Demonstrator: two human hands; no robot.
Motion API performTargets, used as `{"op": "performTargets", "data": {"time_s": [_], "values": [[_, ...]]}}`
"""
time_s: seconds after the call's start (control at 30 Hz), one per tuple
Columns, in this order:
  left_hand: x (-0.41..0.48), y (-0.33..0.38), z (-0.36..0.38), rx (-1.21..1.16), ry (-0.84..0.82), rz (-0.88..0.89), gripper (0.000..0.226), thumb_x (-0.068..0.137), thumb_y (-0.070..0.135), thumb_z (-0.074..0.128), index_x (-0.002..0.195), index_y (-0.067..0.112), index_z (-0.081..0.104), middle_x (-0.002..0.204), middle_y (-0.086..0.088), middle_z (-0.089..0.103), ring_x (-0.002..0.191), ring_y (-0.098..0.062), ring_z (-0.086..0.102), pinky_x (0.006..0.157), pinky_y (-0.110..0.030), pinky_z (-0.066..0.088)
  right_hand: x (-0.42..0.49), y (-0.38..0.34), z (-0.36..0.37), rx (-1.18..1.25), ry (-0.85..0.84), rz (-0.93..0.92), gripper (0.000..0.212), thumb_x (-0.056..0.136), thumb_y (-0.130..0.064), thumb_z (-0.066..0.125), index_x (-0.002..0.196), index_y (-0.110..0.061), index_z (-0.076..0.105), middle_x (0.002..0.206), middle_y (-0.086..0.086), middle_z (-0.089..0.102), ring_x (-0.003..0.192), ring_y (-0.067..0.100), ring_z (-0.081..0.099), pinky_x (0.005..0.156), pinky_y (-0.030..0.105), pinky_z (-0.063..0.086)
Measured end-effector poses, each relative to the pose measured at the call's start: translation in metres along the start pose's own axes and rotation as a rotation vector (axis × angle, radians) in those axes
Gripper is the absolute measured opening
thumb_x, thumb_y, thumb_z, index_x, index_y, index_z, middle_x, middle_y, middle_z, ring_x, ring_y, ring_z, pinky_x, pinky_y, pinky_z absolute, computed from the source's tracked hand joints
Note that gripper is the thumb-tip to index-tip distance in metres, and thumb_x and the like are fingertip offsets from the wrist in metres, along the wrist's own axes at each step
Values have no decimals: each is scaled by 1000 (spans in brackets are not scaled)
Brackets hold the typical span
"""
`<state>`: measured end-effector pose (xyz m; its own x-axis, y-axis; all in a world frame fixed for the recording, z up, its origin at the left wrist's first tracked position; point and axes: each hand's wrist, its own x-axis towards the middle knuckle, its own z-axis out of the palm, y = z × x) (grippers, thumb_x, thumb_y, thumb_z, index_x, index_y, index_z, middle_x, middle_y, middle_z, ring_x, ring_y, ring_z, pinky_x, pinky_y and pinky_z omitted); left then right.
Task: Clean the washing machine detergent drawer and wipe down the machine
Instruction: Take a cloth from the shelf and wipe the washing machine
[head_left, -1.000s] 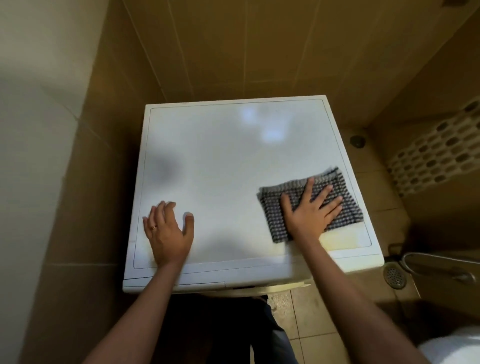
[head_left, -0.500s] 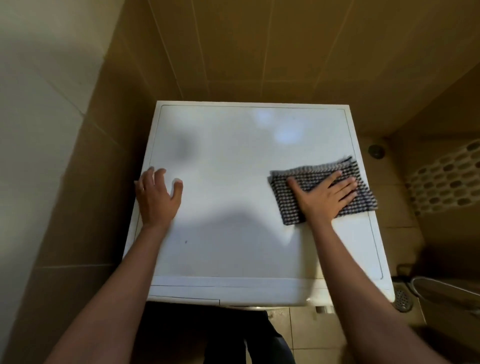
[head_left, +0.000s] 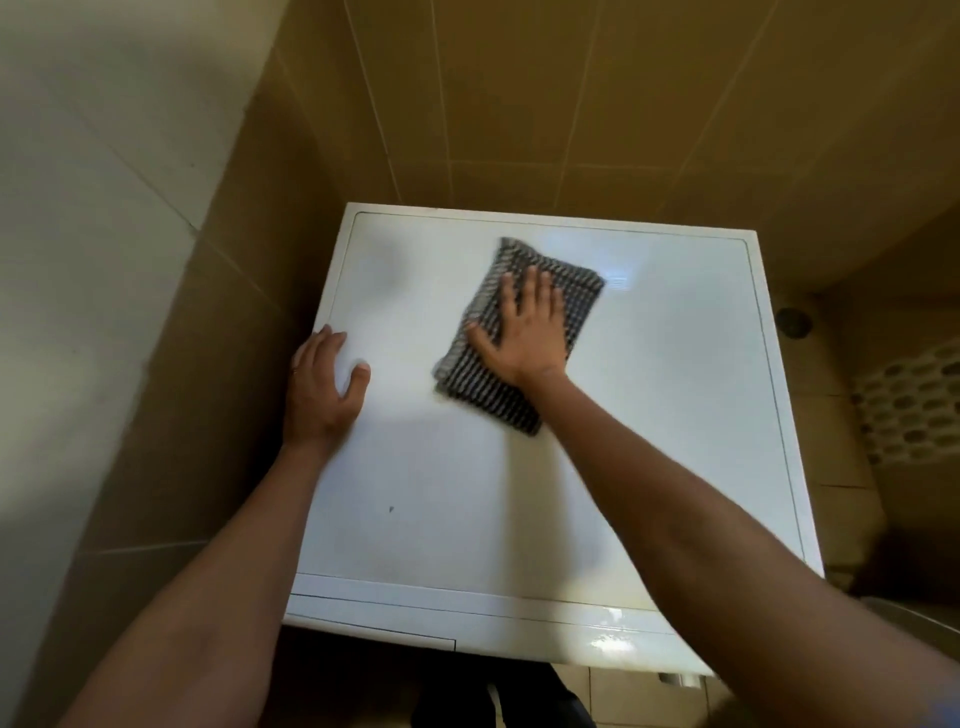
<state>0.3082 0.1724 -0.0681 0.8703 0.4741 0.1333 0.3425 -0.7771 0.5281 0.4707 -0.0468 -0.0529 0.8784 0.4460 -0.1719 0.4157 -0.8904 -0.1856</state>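
White washing machine (head_left: 649, 441) top lies under both of my hands, seen from above through the head camera. My right hand (head_left: 524, 332) lies flat on a dark checked cloth (head_left: 584, 296), fingers straight and slightly fanned, palm pressing it onto the lid. The cloth is folded into a rough rectangle, set at a slant, and sticks out beyond my fingertips and behind my wrist. It sits on the far half of the lid, a little to the left of the middle.

My left hand (head_left: 322, 395) rests on the lid's left edge, well apart from the cloth. Its fingers are relaxed and lightly spread, the thumb is out to the side, and it holds nothing.

Nearer to me than the left hand, a small dark speck (head_left: 391, 509) marks the lid. Beyond both hands rises a tan tiled wall (head_left: 519, 104). Far out past my right forearm I make out a pale basket (head_left: 914, 405) with oval holes, standing on the floor.
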Motion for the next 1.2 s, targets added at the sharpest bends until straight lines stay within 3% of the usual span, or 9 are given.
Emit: {"op": "performTargets", "data": {"time_s": [0.13, 0.3, 0.4, 0.57, 0.67, 0.83, 0.97, 1.2], "values": [[-1, -1, -2, 15, -9, -4, 62, 88, 44, 42, 131, -1, 54, 138, -21, 50, 130, -35, 42, 111, -38, 31, -40, -40, 20, 6, -27, -220, 91, 84, -72, 11, 153, -13, -1, 158, 18, -9, 145, 32, -14, 118, 47, -7], [-2, 3, -2, 19, -24, -3, 65, 88, 46, 40, 133, 0, 53, 141, -20, 48, 132, -34, 40, 112, -37, 28, -75, 0, 20, -12, -22, -247, 93, 82, -75, 17, 153, -17, 2, 159, 12, -6, 147, 23, -10, 118, 37, -10], [-3, 6, -1, 9, -26, -20, 66, 88, 47, 39, 134, 2, 51, 144, -18, 46, 134, -33, 38, 113, -37, 27, -85, 49, 11, 27, 0, -102, 95, 80, -76, 20, 153, -18, 2, 159, 10, -8, 147, 23, -9, 116, 33, -13], [-1, 3, 0, 15, -26, -17, 65, 87, 46, 42, 134, 2, 52, 144, -18, 45, 133, -34, 39, 111, -39, 30, -58, 150, -17, 19, 55, 289, 102, 77, -82, 10, 153, -15, 2, 159, 15, -3, 147, 27, -3, 118, 42, -7], [0, 1, 1, 8, -18, -7, 65, 87, 46, 42, 134, 2, 51, 144, -18, 45, 133, -33, 39, 111, -37, 29, -21, 171, -30, 49, 75, 453, 102, 78, -81, 10, 153, -12, 1, 159, 17, -4, 147, 29, -5, 119, 45, -4], [0, 0, 3, -41, -12, -17, 65, 87, 47, 43, 135, 4, 50, 145, -15, 44, 136, -29, 38, 114, -38, 29, 46, 123, -31, 94, 120, 523, 99, 83, -76, 16, 152, -6, 4, 157, 24, -1, 146, 36, -4, 117, 48, -6], [0, 1, 2, -102, -10, 2, 68, 85, 48, 45, 137, 4, 48, 145, -14, 45, 137, -28, 37, 114, -42, 29, 87, 58, -24, 67, 97, 367, 96, 85, -73, 16, 151, -4, 2, 157, 23, -2, 146, 36, -5, 118, 48, -5], [0, 5, -4, -243, 20, -33, 77, 82, 49, 49, 142, 1, 41, 148, -14, 39, 140, -24, 33, 115, -33, 26, 120, -58, -10, 35, 45, 79, 96, 84, -73, 16, 152, -7, 0, 159, 18, -3, 146, 34, -7, 118, 47, -5]]}}
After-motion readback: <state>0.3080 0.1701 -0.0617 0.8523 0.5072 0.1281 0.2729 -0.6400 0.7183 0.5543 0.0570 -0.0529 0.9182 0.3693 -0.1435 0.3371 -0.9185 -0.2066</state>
